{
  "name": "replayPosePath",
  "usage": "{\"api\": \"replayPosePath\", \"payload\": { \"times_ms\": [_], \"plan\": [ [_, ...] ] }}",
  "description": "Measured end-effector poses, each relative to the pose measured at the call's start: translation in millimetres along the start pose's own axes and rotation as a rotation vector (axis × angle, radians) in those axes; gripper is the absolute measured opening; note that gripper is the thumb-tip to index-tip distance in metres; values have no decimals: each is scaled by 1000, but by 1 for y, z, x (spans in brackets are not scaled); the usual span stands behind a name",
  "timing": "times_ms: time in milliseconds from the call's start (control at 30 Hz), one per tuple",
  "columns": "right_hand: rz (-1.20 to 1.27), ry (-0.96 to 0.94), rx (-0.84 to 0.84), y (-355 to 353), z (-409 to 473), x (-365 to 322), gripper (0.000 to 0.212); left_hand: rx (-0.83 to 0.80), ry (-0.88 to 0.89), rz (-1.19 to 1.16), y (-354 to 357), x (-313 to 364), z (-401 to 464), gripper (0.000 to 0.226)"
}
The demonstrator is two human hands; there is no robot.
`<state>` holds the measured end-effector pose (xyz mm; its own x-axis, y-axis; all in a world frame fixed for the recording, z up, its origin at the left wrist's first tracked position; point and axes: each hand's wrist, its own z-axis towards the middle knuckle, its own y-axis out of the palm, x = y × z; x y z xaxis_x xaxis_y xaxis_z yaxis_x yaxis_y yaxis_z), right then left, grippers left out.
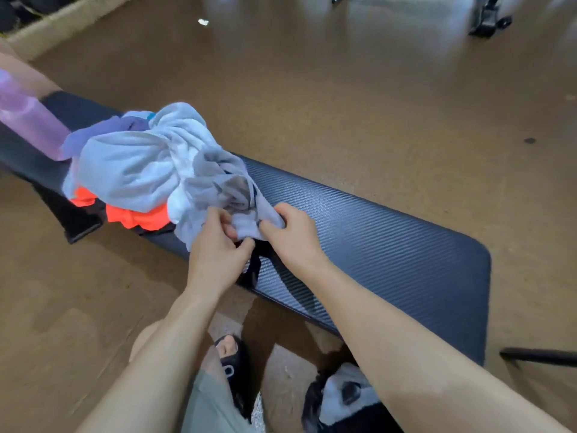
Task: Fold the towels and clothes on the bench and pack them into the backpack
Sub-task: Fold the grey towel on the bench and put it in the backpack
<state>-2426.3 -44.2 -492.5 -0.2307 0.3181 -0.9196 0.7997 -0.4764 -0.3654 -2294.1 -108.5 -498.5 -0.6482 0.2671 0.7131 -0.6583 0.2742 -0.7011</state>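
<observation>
Single head view, looking forward and steeply down, close above both hands' grip point; long dark ribbed padded bench (390,232) runs diagonally beneath and beyond it.

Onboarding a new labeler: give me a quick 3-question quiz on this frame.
1. True or false: both hands grip the grey garment.
2. What lies under the grey pile? A) orange cloth B) green towel C) yellow cap
3. What surface holds the clothes?

Key: 1. True: the left hand and the right hand pinch its near edge. 2. A, the orange cloth. 3. The black bench.
</observation>
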Motion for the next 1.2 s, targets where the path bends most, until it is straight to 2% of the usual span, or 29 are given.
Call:
{"api": "replayPosePath", "payload": {
  "times_ms": [100, 167, 267, 333, 433, 467, 633, 767, 800, 867, 933, 1000, 1033, 1100, 1200],
  "plan": [
    [-42, 31, 95, -35, -30, 10, 31, -94, 162, -29, -4, 22, -23, 49],
    [-123, 10, 139, -56, -51, 15, 27, -151, 298, -45, -2, 33, -39, 66],
    [-256, -11, 174, -87, -88, 21, 19, -212, 344, 95, 4, 49, -61, 82],
    [-330, -37, 184, -109, -110, 21, 19, -242, 377, 220, 9, 61, -73, 66],
    [-388, -74, 204, -138, -132, 17, 20, -306, 465, 314, 15, 81, -84, 19],
    [-398, -81, 217, -146, -138, 16, 22, -345, 489, 313, 15, 88, -89, 14],
    [-438, -71, 333, -176, -160, 17, 19, -366, 533, 227, 9, 108, -105, 26],
    [-348, 27, 491, -198, -169, 12, 18, -316, 377, 3, -3, 112, -109, 24],
    [-331, 36, 517, -202, -171, 10, 18, -326, 361, 46, -7, 111, -107, 20],
    [-303, 45, 543, -209, -172, 3, 19, -415, 392, 300, -18, 107, -103, 15],
    [-292, 17, 511, -211, -175, -8, 21, -542, 433, 463, -25, 109, -104, 20],
    [-343, -57, 413, -209, -178, -21, 26, -652, 427, 290, -23, 118, -114, 26],
    [-387, -96, 360, -207, -180, -27, 26, -685, 410, 169, -20, 125, -121, 40],
    [-473, -179, 296, -201, -185, -38, 23, -671, 419, 66, -8, 140, -133, 61],
    [-544, -292, 326, -199, -191, -47, 20, -524, 500, 109, 15, 150, -143, 47]
  ]
}}
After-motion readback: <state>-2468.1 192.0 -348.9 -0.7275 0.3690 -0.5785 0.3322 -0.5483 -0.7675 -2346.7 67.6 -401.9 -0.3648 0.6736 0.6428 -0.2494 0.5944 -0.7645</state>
